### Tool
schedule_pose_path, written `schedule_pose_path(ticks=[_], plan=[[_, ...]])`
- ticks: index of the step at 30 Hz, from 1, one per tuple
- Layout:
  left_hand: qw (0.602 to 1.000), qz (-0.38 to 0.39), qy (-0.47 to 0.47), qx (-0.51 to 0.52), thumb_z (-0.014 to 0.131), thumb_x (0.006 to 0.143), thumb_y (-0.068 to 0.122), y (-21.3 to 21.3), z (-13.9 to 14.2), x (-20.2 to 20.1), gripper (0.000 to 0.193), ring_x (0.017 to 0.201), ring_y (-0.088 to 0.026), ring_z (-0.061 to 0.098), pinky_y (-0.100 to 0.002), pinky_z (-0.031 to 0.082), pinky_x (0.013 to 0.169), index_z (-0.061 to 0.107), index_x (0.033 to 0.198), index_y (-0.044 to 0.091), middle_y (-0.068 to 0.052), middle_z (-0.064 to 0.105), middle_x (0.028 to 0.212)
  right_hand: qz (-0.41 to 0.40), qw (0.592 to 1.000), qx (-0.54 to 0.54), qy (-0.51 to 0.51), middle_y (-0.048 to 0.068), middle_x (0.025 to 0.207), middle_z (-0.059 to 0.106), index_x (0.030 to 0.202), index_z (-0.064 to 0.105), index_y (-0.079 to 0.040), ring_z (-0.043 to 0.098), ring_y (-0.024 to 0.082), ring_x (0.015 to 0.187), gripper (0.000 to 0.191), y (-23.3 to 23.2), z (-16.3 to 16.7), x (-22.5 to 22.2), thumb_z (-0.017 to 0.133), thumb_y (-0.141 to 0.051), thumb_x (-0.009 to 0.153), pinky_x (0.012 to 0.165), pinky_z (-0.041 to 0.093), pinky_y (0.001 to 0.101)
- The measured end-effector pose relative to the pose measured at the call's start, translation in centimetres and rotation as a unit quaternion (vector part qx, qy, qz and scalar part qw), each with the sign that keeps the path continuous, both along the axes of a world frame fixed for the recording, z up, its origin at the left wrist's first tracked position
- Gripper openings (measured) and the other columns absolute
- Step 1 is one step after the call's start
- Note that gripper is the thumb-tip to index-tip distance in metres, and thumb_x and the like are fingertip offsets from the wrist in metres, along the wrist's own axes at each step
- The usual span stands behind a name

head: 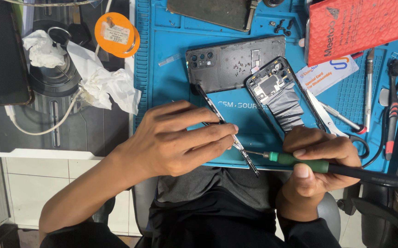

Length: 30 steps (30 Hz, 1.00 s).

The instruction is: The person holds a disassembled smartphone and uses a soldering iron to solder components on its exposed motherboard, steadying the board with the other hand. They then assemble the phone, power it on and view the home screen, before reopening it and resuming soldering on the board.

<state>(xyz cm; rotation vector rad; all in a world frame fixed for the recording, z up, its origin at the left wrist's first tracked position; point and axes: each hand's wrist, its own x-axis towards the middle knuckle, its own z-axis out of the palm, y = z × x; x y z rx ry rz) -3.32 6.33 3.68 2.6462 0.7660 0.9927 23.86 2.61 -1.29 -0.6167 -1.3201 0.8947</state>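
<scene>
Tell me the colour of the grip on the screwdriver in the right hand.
Green grip with a black shaft behind it on the screwdriver, seen in the head view.

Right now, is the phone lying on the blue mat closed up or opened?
Opened: the phone shows bare internals, and its back cover lies separately beside it.

Blue mat (171,41), green-collared screwdriver (318,164)

Bare blue mat (171,46) lies open left of the grey back cover (235,62), between it and the crumpled tissue (102,85). To the right, the opened phone body (284,94), scissors (334,124), tweezers (369,87) and red box (360,25) crowd the desk, leaving only narrow gaps. Loose screws (282,25) sit near the top edge.
</scene>
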Motion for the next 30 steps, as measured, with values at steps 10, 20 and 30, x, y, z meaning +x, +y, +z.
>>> schedule_pose_path(ticks=[10, 20, 30], plan=[[1.000, -0.002, -0.001, -0.004, 0.080, 0.098, 0.016, -0.04, 0.00, -0.07, 0.008, 0.102, -0.014, 0.068, -0.030, 0.058, 0.073, 0.079, 0.104, 0.011, 0.005, 0.073, 0.115, -0.027, 0.999, -0.018, 0.009, 0.013, 0.070, 0.057, 0.094, 0.049, 0.004, 0.051, 0.015, 0.051, 0.030, -0.54, 0.10, -0.60, 0.073, -0.014, 0.093, 0.046, 0.042, 0.0296], [1.000, -0.001, 0.003, 0.010, 0.080, 0.098, 0.016, 0.06, -0.02, -0.14, 0.008, 0.102, -0.014, 0.068, -0.030, 0.058, 0.072, 0.079, 0.104, 0.011, 0.005, 0.074, 0.115, -0.019, 1.000, 0.004, 0.008, 0.015, 0.069, 0.057, 0.092, 0.049, 0.004, 0.051, 0.016, 0.052, 0.028, -0.27, 0.08, -0.55, 0.073, -0.011, 0.092, 0.045, 0.042, 0.0305], [1.000, 0.000, 0.003, 0.006, 0.080, 0.098, 0.016, 0.03, 0.00, -0.15, 0.009, 0.103, -0.014, 0.068, -0.031, 0.058, 0.073, 0.079, 0.106, 0.011, 0.005, 0.074, 0.115, -0.036, 0.999, -0.005, 0.010, 0.015, 0.068, 0.056, 0.091, 0.048, 0.004, 0.050, 0.015, 0.048, 0.030, -0.48, 0.39, -0.96, 0.074, -0.012, 0.091, 0.044, 0.041, 0.0296]])
